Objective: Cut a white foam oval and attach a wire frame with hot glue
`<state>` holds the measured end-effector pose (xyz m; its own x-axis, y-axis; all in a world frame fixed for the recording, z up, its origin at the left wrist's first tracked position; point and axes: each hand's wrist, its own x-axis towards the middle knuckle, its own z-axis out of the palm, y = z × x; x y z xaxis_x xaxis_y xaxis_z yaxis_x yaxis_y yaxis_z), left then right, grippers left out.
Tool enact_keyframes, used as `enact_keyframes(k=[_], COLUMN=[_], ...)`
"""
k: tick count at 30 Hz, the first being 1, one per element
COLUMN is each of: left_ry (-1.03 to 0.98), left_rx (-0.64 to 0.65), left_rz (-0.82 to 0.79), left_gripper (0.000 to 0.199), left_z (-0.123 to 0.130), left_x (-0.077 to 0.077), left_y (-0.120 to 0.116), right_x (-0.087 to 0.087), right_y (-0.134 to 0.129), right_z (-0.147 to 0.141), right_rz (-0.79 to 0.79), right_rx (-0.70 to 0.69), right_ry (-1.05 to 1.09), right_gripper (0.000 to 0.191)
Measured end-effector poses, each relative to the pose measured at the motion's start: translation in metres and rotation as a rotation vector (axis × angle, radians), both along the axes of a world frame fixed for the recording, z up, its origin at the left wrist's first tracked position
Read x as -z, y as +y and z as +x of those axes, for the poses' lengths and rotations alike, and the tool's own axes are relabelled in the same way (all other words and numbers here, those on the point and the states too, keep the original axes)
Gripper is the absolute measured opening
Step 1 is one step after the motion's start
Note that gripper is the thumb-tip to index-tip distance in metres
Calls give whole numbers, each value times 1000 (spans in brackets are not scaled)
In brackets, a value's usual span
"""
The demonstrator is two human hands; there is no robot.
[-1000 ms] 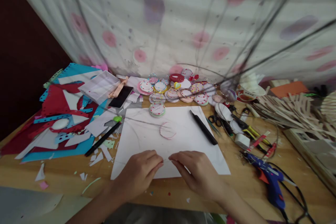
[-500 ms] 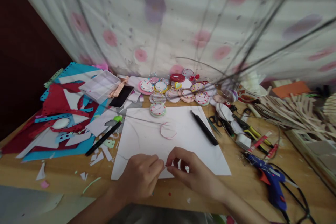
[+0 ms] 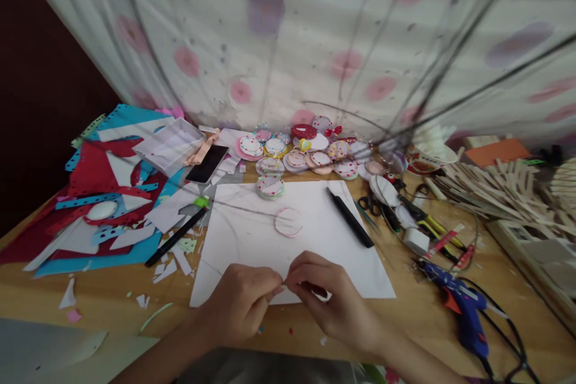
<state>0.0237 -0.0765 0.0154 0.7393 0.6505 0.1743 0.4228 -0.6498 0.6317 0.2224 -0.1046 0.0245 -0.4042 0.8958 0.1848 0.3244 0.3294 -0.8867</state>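
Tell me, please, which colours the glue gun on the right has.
The glue gun is mostly blue, with an orange-red trigger; best seen in head view.

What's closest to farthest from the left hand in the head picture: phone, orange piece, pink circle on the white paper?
1. Pink circle, ahead of the left hand.
2. Phone, back left.
3. Orange piece, back, far right.

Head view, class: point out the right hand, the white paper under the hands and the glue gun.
Right hand (image 3: pixel 339 298): head view, on the back of the hand.
White paper (image 3: pixel 324 222): head view, on a bare part beyond the hands.
Glue gun (image 3: pixel 468 311): head view, on its blue body.
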Motion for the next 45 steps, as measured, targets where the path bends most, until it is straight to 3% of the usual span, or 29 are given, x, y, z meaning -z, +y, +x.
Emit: enact_keyframes(k=[6, 11, 14, 18, 22, 25, 30, 36, 42, 45], left_ry=[-26, 12, 45, 99, 166, 229, 259, 205, 126, 186], left_rx=[-5, -30, -9, 50, 157, 218, 253, 141, -20, -67], left_rz=[-171, -115, 86, 424, 583, 665, 731, 749, 601, 518], left_gripper=[21, 22, 17, 18, 17, 14, 11, 12, 21, 24], left_z=[0, -1, -3, -5, -5, -6, -5, -3, 7, 6], left_x=[-8, -2, 0, -5, -12, -15, -14, -8, -6, -10], left_y=[3, 2, 3, 6, 8, 9, 8, 4, 4, 11], right_x=[4, 5, 1, -12, -15, -9, -3, -4, -1, -4], right_y=[8, 9, 8, 12, 20, 24, 22, 13, 13, 14], right_z=[11, 11, 10, 12, 14, 13, 11, 7, 8, 21], right_rz=[636, 830, 617, -37, -577, -763, -732, -578, -509, -481], right_rx=[-213, -252, -198, -100, -244, -309, -269, -123, -36, -28], right_ry=[-439, -566, -466, -208, -28, 51, -2, -52, -77, -147], right_gripper=[23, 19, 21, 14, 26, 34, 33, 35, 37, 39])
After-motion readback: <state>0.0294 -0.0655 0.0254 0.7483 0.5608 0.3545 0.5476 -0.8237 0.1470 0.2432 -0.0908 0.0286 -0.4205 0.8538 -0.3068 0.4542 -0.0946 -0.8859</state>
